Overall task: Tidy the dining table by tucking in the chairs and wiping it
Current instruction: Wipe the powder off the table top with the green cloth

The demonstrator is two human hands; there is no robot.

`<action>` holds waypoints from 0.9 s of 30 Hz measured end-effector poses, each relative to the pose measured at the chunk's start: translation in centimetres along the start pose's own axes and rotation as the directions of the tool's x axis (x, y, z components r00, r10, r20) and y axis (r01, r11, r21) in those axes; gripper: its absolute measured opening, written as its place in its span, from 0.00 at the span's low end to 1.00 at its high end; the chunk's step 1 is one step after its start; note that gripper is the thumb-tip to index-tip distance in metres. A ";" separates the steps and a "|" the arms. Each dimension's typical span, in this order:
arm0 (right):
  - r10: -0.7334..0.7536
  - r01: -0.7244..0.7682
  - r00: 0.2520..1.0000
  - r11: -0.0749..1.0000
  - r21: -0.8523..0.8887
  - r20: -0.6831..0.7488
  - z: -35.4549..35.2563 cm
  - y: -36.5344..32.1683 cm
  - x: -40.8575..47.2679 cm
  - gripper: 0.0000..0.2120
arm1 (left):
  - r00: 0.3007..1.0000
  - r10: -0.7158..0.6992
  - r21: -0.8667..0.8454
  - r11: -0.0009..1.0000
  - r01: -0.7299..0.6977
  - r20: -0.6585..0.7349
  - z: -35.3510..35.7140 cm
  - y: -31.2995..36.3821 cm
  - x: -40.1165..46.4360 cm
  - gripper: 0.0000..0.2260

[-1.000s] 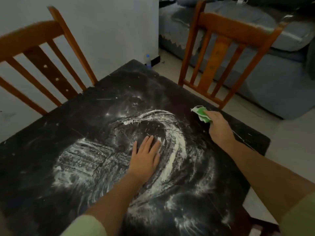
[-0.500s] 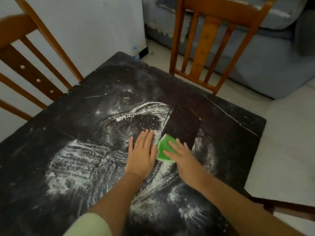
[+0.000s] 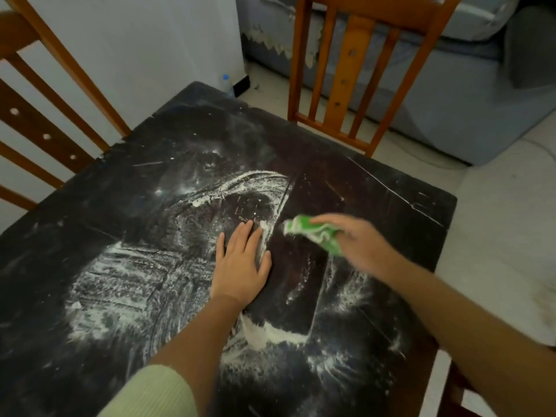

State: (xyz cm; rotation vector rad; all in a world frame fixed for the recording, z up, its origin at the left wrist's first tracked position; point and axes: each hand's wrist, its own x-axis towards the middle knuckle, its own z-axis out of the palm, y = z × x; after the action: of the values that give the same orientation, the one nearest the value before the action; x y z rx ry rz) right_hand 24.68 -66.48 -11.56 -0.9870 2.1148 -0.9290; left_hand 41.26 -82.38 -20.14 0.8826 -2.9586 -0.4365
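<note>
Under the right hand (image 3: 358,245), bunched in its curled fingers, sits the green cloth (image 3: 313,234), which pokes out toward the left hand (image 3: 240,266) and appears to sit on the dark worktop (image 3: 90,230); the blur on the right hand makes exact contact hard to judge. Just beside it, the left hand lies flat with fingers spread lightly, palm pressing the surface. Between the two hands runs a dark strip that looks already wiped. White powder (image 3: 120,284) covers a broad patch on the far side of the left hand from the cloth, curls in an arc beyond its fingertips, and gathers in a thicker ridge (image 3: 270,335) near the left wrist.

To wipe well, I would keep the cloth flat rather than balled, so more of it meets the powder, and pull each stroke toward that ridge instead of scattering it sideways. Overlapping passes should work outward from the clean strip. The left hand rests on powder, so it probably needs lifting before that patch can be cleared.

Beyond both hands, one wooden chair (image 3: 355,79) stands against the far edge, another chair (image 3: 45,109) off past the left hand; both look tucked in.
</note>
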 end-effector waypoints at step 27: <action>-0.120 0.116 0.986 0.993 0.037 0.117 7.3 0.9 -8.7 0.27 | 1.000 -0.005 0.043 0.999 0.005 -0.006 0.1 0.2 0.2 0.33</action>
State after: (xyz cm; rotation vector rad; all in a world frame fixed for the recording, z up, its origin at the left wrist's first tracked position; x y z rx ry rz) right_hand 34.52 -61.36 -14.35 -1.1343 1.9552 -0.9323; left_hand 41.00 -82.33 -20.22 0.8943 -2.9711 -0.3712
